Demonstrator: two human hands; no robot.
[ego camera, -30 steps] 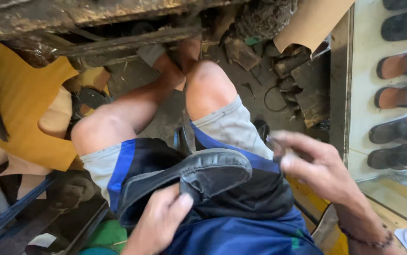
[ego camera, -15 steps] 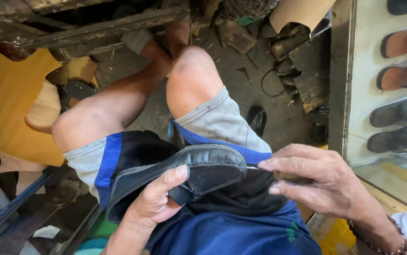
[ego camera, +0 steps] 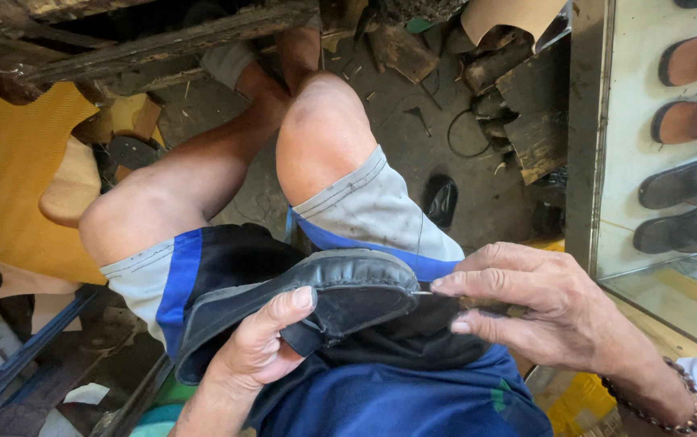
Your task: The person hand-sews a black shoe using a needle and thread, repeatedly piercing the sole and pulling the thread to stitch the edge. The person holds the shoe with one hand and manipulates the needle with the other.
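I am gripping a black shoe [ego camera: 316, 303] in my left hand [ego camera: 255, 352] while my right hand [ego camera: 539, 311] is pinching an awl [ego camera: 486, 305] whose tip could slip off the sole edge toward my thumb.

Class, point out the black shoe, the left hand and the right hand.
black shoe [ego camera: 365, 283], head view, on its sole edge.
left hand [ego camera: 263, 352], head view, mid-hand.
right hand [ego camera: 543, 311], head view, back of hand.

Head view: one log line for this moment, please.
left hand: holds black shoe on lap | right hand: pinches thin tool at shoe toe edge | sandals on right shelf
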